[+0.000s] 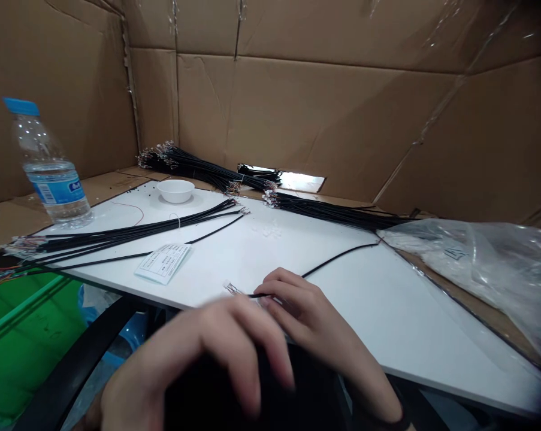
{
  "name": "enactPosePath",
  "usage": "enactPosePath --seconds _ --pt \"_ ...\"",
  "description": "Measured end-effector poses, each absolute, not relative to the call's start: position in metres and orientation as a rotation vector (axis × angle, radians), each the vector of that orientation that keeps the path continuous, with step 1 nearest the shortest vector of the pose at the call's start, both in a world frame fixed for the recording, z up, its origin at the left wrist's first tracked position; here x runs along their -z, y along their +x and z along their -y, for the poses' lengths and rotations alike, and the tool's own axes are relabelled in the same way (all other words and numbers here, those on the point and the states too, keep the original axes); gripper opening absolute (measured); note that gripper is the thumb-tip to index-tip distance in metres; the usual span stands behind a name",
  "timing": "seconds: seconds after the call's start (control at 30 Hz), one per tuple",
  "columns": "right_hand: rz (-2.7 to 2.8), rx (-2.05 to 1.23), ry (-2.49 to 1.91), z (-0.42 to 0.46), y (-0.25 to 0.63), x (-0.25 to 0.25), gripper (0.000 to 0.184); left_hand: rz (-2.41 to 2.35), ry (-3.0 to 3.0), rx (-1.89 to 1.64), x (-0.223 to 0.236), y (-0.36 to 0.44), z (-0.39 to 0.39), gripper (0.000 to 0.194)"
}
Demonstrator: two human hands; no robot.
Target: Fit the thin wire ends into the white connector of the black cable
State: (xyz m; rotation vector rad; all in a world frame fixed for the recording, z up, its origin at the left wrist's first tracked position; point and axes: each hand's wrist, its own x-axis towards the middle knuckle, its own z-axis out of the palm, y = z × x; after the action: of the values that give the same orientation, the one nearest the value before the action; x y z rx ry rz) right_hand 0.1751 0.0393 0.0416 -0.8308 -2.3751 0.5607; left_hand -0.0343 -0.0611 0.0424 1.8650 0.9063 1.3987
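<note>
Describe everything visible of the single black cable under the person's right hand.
This black cable is thin, with a smooth, rubbery-looking sheath, and lies in a shallow curve on the white board. Its far end stops beside the clear plastic bag. It passes under the curled fingers of the right hand, then emerges and ends in a small tuft of fine wires, too small to make out in detail.

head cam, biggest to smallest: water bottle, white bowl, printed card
1. The water bottle looks clearly largest.
2. The white bowl and the printed card look about alike, and the card sits nearer the camera, so I can't rank them.
</note>
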Motion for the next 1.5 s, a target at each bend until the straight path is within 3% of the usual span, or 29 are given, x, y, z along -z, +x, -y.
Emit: enactPosePath --seconds 0.17,0.4,0.87,1.27,1.5 --pt "2.355 -0.540 -0.824 -0.038 0.174 -0.043 0.019 -1.176 2.233 -1.230 -0.055 -0.041 0.016 0.058" --pt "2.329 -0.566 -0.820 -0.038 0.174 -0.042 0.017 -1.193 2.078 -1.238 -0.043 -0.043 -0.001 0.028" --pt "2.324 -0.565 -0.797 -0.036 0.175 -0.043 0.017 -1.169 2.118 -1.475 -0.044 -0.041 0.008 0.026" --pt "2.262 -0.343 -0.800 -0.041 0.175 -0.040 0.019 -1.562 1.794 -2.293 -0.036 -0.059 0.005 0.022" --pt "2.192 -0.014 -0.718 -0.045 0.181 -0.035 0.023 -1.569 2.003 -2.051 -0.041 -0.072 0.008 0.014"
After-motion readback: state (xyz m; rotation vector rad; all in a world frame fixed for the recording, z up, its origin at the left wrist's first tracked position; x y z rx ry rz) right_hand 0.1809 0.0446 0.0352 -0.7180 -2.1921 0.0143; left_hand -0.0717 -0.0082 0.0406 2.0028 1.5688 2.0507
